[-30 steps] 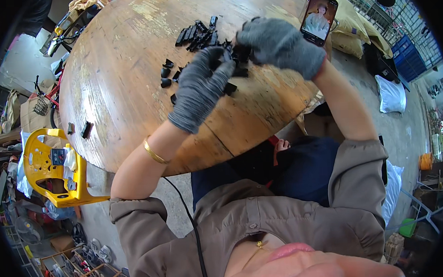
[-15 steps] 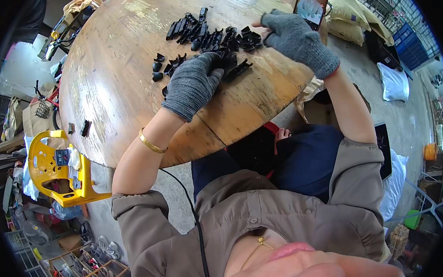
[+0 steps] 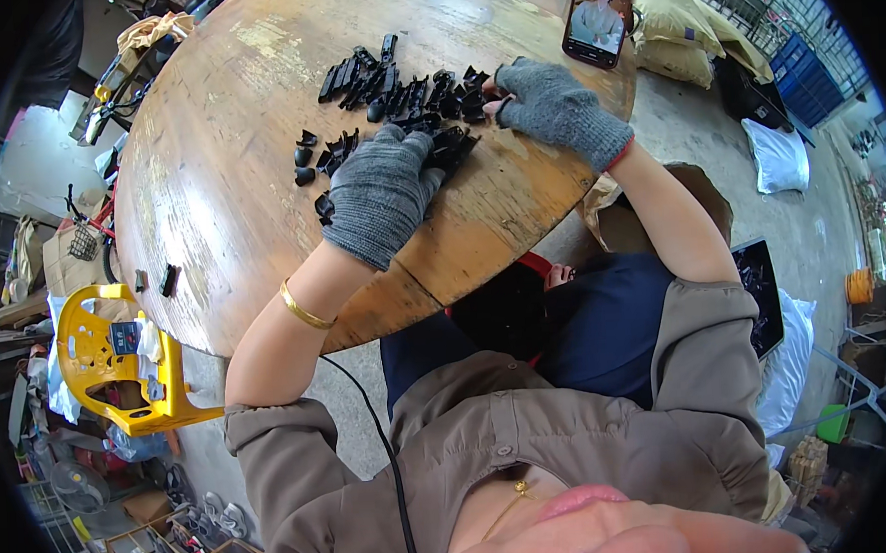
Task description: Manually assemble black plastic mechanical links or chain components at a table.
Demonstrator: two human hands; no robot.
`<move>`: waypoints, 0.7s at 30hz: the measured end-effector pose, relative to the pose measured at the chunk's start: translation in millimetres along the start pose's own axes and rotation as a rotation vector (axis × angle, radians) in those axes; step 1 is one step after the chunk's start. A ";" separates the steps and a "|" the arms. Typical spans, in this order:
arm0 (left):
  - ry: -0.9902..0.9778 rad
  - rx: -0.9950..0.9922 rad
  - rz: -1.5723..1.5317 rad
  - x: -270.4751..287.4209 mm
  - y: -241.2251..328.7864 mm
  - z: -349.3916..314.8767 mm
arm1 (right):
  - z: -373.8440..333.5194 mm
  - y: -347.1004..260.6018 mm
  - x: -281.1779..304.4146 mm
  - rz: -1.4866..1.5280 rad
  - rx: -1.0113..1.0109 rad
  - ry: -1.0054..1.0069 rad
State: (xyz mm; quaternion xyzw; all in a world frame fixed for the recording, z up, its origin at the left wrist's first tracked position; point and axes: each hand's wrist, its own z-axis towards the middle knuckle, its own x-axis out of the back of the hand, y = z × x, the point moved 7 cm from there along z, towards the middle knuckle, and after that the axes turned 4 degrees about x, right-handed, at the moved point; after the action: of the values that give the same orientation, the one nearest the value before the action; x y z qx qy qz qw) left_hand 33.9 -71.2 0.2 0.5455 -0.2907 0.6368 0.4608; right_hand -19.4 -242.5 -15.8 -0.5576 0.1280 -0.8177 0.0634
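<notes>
A pile of small black plastic pieces (image 3: 409, 96) lies on the round wooden table (image 3: 258, 186). Both my hands wear grey knit gloves that leave fingertips bare. My left hand (image 3: 379, 195) rests at the pile's near side, fingers curled, with a black plastic piece (image 3: 449, 154) showing by its thumb side; most of its grip is hidden under the glove. At the pile's right end is my right hand (image 3: 555, 110), its bare thumb and fingertip slightly apart beside the outermost pieces. Several loose rounded black pieces (image 3: 304, 166) sit left of my left hand.
A phone (image 3: 600, 18) with a lit screen stands at the table's far right edge. Two small pieces (image 3: 169, 280) lie at the left. A yellow plastic chair (image 3: 117, 364) is beside the table. An open brown box (image 3: 685, 204) sits below its right edge. A black cable (image 3: 375, 410) hangs before me.
My right hand has come left, from near the phone to the pile's right end. My left hand has stayed at the near side of the pile. The whole view has shifted slightly.
</notes>
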 end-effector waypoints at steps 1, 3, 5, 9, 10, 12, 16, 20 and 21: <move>-0.001 -0.002 0.000 1.5 -0.8 0.0 | -0.1 0.7 -0.6 0.000 -0.002 0.001; -0.018 -0.013 -0.018 2.3 -2.4 2.1 | -0.1 -6.8 2.3 -0.056 0.084 0.057; -0.012 -0.006 -0.034 -1.5 -9.4 5.5 | 2.9 -7.7 2.7 -0.043 0.064 0.060; 0.442 -0.095 -0.132 32.2 -10.7 6.4 | -3.1 3.2 5.8 0.384 0.018 0.188; 0.409 -0.056 -0.241 35.4 -17.8 7.4 | -3.5 -1.9 8.2 0.392 0.020 0.182; 0.369 -0.012 -0.356 38.7 -25.8 7.1 | -3.5 -4.2 9.4 0.586 -0.102 0.084; -0.004 0.010 -0.289 22.0 -23.4 11.0 | -5.0 -3.0 7.5 0.898 -0.185 0.012; -0.021 -0.008 0.026 2.7 -8.9 5.4 | -8.9 -11.5 10.0 0.776 -0.125 -0.100; -0.019 -0.010 0.025 2.6 -9.2 5.7 | -9.1 -9.2 3.3 0.880 -0.134 -0.079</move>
State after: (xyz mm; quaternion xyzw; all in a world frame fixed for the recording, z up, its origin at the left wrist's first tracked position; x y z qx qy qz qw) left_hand 44.7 -71.8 2.8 0.5456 -0.3052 0.6358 0.4528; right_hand -28.8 -233.1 -13.4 -0.4836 0.4033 -0.6811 0.3737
